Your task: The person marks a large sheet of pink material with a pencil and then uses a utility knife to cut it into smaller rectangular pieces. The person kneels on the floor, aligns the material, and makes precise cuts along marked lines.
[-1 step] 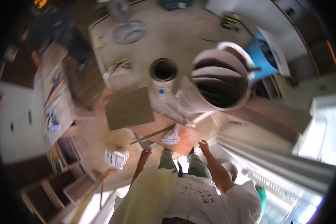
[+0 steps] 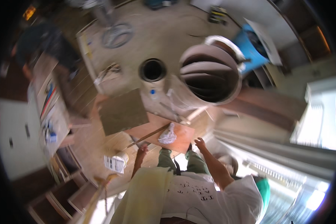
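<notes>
My left hand (image 2: 142, 149) hangs beside my leg, fingers loosely apart, holding nothing I can see. My right hand (image 2: 199, 143) is likewise empty and open, near the right corner of an orange-brown board (image 2: 183, 138). A crumpled white bundle (image 2: 167, 136) lies on that board beside a thin wooden strip (image 2: 149, 135). A grey-brown square panel (image 2: 123, 112) overlaps its left end. Left of my hand stands a white container with a paper label (image 2: 115, 163). Ahead are a cylinder with a dark round opening (image 2: 153, 84) and a large round object with curved brown slats (image 2: 207, 67).
Another person (image 2: 41, 43) bends at upper left over a narrow workbench (image 2: 56, 119) with tools. A blue bin (image 2: 243, 56) and a coiled hose (image 2: 115, 35) are farther ahead. Wooden cabinet pieces (image 2: 58, 198) are at lower left, a long brown plank (image 2: 265, 108) at right.
The view has swung slightly, so the upper surroundings appear shifted left. Both my hands sit a little higher and farther left in the picture, still empty.
</notes>
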Demonstrator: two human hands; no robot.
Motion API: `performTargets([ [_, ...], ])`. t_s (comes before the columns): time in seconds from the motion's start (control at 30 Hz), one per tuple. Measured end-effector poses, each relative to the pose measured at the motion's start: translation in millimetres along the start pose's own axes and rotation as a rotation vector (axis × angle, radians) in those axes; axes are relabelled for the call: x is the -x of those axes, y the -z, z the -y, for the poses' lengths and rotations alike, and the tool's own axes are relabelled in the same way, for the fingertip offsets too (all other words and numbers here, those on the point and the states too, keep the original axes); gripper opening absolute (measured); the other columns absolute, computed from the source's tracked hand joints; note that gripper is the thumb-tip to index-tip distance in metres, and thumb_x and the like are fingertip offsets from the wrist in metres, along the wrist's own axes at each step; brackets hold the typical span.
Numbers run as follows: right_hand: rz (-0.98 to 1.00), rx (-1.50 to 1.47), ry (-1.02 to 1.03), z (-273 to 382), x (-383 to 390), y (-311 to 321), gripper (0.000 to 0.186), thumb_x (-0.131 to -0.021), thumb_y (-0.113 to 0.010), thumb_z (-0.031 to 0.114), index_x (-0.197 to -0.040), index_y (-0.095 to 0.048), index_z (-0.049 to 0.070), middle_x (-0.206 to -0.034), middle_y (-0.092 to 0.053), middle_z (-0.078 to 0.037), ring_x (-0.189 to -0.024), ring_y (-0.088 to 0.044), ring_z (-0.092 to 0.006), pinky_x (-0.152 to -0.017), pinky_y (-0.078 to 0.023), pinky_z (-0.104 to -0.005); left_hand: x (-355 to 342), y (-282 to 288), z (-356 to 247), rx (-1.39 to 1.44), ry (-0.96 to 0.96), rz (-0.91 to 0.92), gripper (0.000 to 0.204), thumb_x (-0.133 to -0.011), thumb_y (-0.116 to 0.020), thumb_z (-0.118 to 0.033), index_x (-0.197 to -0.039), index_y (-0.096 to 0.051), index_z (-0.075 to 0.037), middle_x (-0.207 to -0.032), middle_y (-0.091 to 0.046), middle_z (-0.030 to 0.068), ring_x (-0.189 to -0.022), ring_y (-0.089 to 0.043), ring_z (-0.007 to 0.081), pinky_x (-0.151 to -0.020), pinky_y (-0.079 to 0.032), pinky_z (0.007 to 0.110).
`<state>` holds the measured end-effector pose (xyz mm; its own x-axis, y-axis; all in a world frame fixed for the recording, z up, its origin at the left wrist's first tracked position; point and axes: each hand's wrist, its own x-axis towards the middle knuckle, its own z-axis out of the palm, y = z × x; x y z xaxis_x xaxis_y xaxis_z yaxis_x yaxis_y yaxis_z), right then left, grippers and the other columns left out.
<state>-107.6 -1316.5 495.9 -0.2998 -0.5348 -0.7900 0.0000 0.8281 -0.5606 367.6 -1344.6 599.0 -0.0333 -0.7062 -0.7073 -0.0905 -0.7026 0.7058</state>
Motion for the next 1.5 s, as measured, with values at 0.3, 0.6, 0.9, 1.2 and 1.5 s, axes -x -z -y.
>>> performTargets([
  [0.3,0.022,-0.016,0.162,-68,27,-62,0.048,-0.090,-0.073,0.034,-0.123,-0.062,0.002,-0.094,-0.069,-0.005,-0.080,-0.065,-0.0170,-0.072,-0.055,-0.0355,-54,-14,-88,-0.240,0.024,0.213,0.021,-0.096,-0.054,-0.027,-0.079,-0.056,-0.015,-0.064,-0.052,-0.0032,-0.055,-0.047,0.0073,-0.047,-0.037,0.024],
  [0.6,0.214,-0.378,0.287,-78,5,-5,0.051,-0.091,-0.069,0.031,-0.130,-0.055,0.003,-0.114,-0.066,-0.020,-0.102,-0.066,-0.0314,-0.075,-0.056,-0.0382,-26,-93,-60,-0.440,0.294,0.448,0.043,-0.096,-0.057,-0.043,-0.129,-0.056,-0.015,-0.114,-0.062,0.0007,-0.102,-0.063,0.0163,-0.082,-0.049,0.037],
  [0.9,-0.759,-0.233,0.802,217,-49,311,0.037,-0.091,-0.068,0.027,-0.121,-0.062,0.005,-0.114,-0.067,-0.015,-0.102,-0.064,-0.0328,-0.079,-0.053,-0.0406,-70,-98,-83,-0.612,-0.246,0.399,0.037,-0.100,-0.058,-0.034,-0.126,-0.060,-0.008,-0.104,-0.066,0.0053,-0.096,-0.064,0.0151,-0.081,-0.051,0.032],
  [1.2,-0.946,0.624,1.160,666,-210,604,0.043,-0.093,-0.063,0.027,-0.126,-0.056,0.002,-0.109,-0.064,-0.022,-0.095,-0.063,-0.0374,-0.089,-0.050,-0.0468,-3,-103,-37,-0.547,0.087,-0.230,0.037,-0.096,-0.060,-0.029,-0.123,-0.062,-0.003,-0.106,-0.069,0.0133,-0.092,-0.066,0.0211,-0.086,-0.053,0.037],
  [1.5,-0.636,1.142,1.083,796,-384,492,0.034,-0.095,-0.063,0.026,-0.117,-0.057,0.001,-0.100,-0.063,-0.018,-0.086,-0.061,-0.0331,-0.081,-0.050,-0.0434,184,-271,19,-0.531,0.457,-0.178,0.036,-0.094,-0.058,-0.042,-0.110,-0.071,-0.012,-0.115,-0.070,0.0129,-0.107,-0.065,0.0298,-0.093,-0.050,0.043],
])
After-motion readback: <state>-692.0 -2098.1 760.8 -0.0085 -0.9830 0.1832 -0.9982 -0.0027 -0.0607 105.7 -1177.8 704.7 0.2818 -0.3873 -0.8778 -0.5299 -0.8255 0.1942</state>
